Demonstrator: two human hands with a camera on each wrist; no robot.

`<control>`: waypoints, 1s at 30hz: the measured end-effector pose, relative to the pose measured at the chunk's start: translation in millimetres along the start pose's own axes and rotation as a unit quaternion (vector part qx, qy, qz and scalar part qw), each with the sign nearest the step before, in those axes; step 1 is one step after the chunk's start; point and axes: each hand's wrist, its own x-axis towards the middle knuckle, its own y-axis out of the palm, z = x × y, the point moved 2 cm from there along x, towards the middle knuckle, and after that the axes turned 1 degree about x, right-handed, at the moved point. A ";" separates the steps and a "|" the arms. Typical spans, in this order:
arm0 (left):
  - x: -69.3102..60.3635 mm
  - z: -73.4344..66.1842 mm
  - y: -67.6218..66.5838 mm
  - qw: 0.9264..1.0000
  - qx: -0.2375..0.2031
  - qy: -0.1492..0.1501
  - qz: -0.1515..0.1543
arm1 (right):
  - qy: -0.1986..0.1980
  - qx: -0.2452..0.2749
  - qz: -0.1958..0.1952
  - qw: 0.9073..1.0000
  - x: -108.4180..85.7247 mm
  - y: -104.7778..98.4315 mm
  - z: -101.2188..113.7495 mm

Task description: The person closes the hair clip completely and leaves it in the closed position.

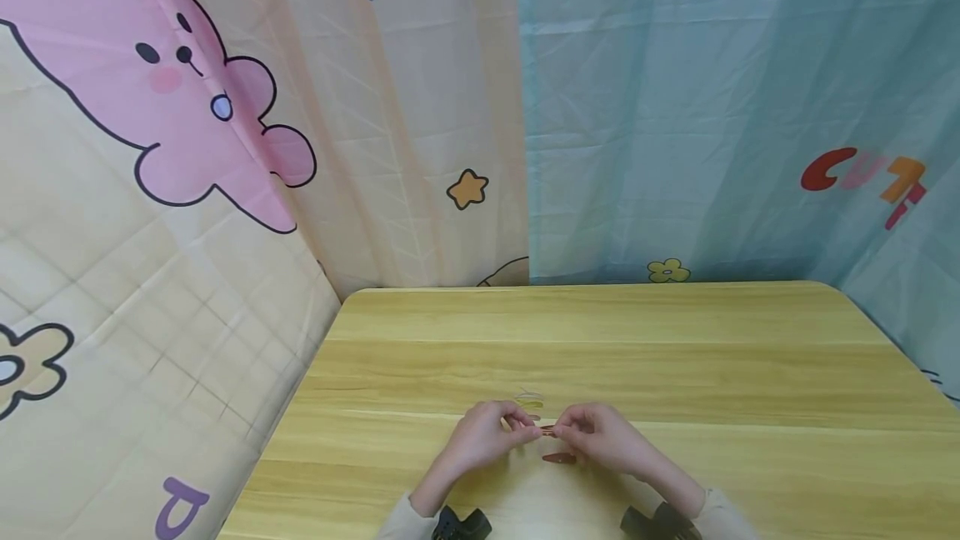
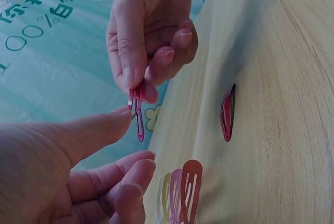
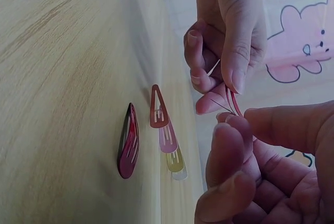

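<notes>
A red snap hair clip [image 2: 139,122] is pinched between the thumb and fingers of the right hand [image 1: 602,438], its loose end pointing down in the left wrist view. The left hand [image 1: 486,437] pinches the other side of this clip [image 3: 233,102] between thumb and forefinger in the right wrist view. A dark red clip [image 1: 559,458] lies on the table just below both hands. Beyond them several clips lie overlapped in a row: a rust-brown one [image 3: 159,110], a pink one [image 3: 168,139], a yellow one [image 3: 175,161] and a whitish one [image 3: 180,174].
The light wood table [image 1: 645,357] extends around the hands to its rounded far corners. Printed curtains hang behind it, beige [image 1: 420,107] at the left and blue [image 1: 675,107] at the right. Dark wrist-worn devices [image 1: 461,525] show at the bottom edge.
</notes>
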 end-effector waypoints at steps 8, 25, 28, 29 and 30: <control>1.1 -0.3 1.1 1.000 -0.022 0.015 0.014 | 0.005 0.009 -0.001 1.000 0.2 -0.1 -0.6; 2.7 2.1 3.8 0.998 -0.039 0.026 0.031 | 0.002 0.025 0.000 1.000 -0.3 0.9 -1.1; 2.5 1.4 3.3 0.998 -0.041 0.022 0.033 | 0.005 0.028 -0.001 1.000 -0.1 1.1 -1.5; 2.3 1.1 3.1 0.998 -0.042 0.023 0.033 | 0.006 0.030 -0.001 1.000 0.0 1.2 -1.5; 2.2 0.6 2.7 0.998 -0.043 0.022 0.034 | 0.008 0.031 -0.001 0.999 0.2 1.2 -1.6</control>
